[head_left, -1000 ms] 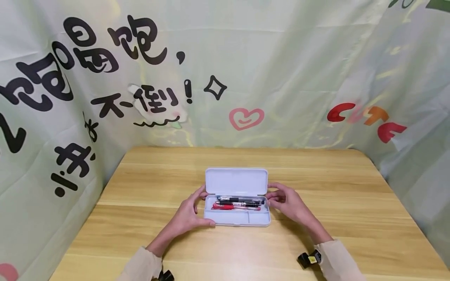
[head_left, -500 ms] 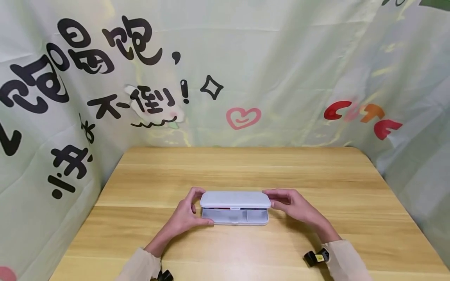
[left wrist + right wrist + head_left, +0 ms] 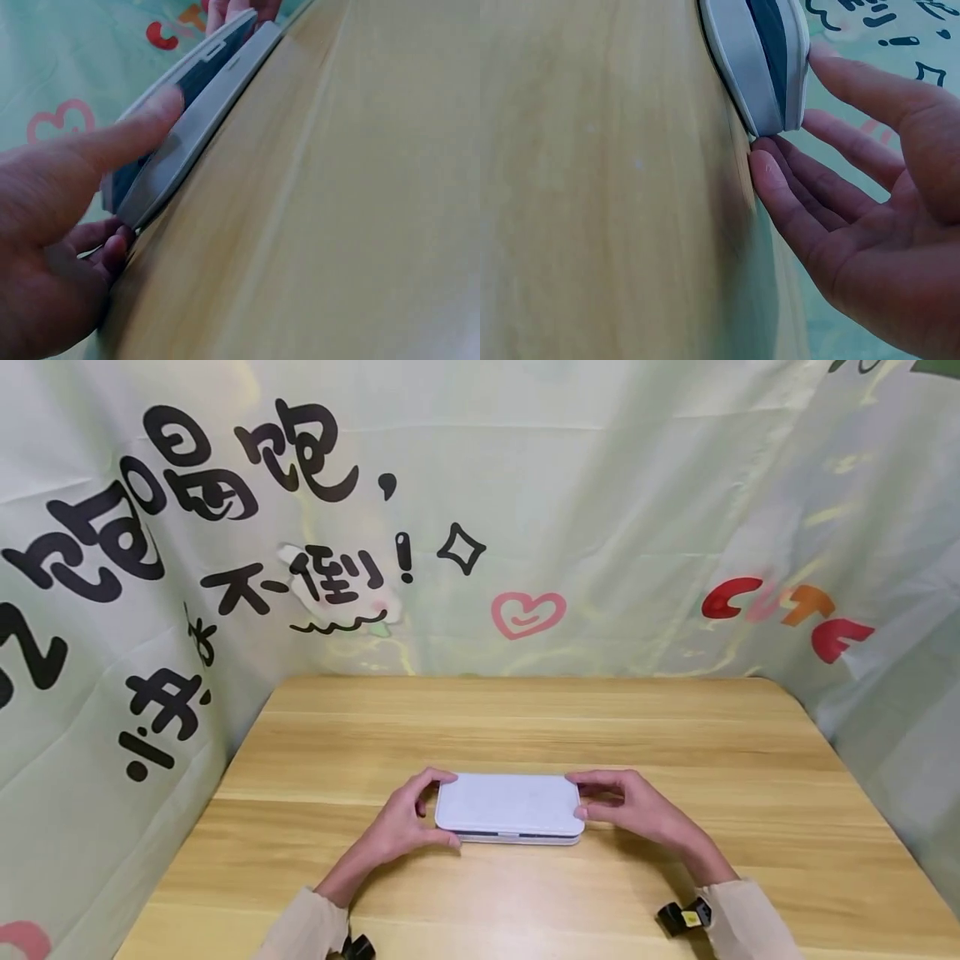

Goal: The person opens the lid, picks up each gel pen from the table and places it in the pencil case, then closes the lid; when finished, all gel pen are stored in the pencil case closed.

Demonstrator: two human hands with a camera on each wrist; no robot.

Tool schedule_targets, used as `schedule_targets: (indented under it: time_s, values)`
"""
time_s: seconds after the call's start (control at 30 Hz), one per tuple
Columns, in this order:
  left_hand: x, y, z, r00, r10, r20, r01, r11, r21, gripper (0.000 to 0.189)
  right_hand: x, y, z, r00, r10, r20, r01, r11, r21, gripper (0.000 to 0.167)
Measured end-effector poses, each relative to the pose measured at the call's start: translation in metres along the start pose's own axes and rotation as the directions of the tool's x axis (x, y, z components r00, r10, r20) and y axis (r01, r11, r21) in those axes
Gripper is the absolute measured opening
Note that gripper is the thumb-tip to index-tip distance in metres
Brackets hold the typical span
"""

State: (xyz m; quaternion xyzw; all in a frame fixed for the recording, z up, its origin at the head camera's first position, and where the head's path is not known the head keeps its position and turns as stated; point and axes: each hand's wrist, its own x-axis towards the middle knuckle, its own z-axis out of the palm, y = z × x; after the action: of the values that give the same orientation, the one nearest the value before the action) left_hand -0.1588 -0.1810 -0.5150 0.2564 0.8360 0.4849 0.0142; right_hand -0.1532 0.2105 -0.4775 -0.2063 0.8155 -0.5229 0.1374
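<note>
A pale lavender pencil case [image 3: 510, 806] lies on the wooden table, its lid lowered almost flat with a thin dark gap along the front edge. The pens inside are hidden. My left hand [image 3: 408, 818] grips the left end, thumb at the front edge and fingers at the back corner. At the right end my right hand [image 3: 637, 806] holds the lid, thumb near the front and fingers at the back corner. In the left wrist view the gap between lid [image 3: 187, 64] and base [image 3: 202, 120] shows clearly. In the right wrist view, fingertips [image 3: 769, 169] touch the case's end.
The wooden table [image 3: 360, 727] extends around the case on every side. Behind it hangs a pale green cloth [image 3: 600, 510] with black lettering and a pink heart. A small black camera [image 3: 682, 917] sits at the right wrist.
The lid has swung forward and down from standing upright, covering the pens and compartments. My right hand has moved forward with it. My left hand stays at the left end.
</note>
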Motion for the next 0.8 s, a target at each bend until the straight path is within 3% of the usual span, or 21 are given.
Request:
schedule_targets:
  time_s: [0.13, 0.3, 0.43, 0.63, 0.8]
  values:
    - [-0.0017, 0.0001, -0.0033, 0.999, 0.030, 0.027, -0.029, 0.998, -0.061, 0.068, 0.0006, -0.0035, 0.0034, 1.000, -0.014, -0.002, 0.014, 0.999, -0.037, 0.054]
    - [-0.0045, -0.0007, -0.0044, 1.000, 0.023, 0.012, -0.022, 0.996, -0.082, 0.053, 0.0028, -0.0042, 0.0052, 1.000, -0.013, 0.001, 0.013, 0.999, -0.043, 0.054]
    - [-0.0028, 0.0015, -0.0050, 1.000, 0.007, 0.017, -0.006, 0.998, -0.055, 0.053, 0.0053, -0.0044, 0.0046, 1.000, -0.022, -0.002, 0.022, 0.998, -0.051, 0.053]
    - [-0.0051, 0.0025, -0.0014, 0.998, 0.047, 0.045, -0.049, 0.998, 0.042, 0.055, 0.0018, -0.0052, 0.0075, 0.999, -0.054, 0.003, 0.054, 0.995, -0.078, 0.052]
    - [-0.0075, 0.0010, 0.0012, 0.997, 0.048, 0.055, -0.051, 0.997, 0.055, 0.055, -0.0012, -0.0047, 0.0095, 0.999, -0.050, 0.005, 0.050, 0.996, -0.080, 0.052]
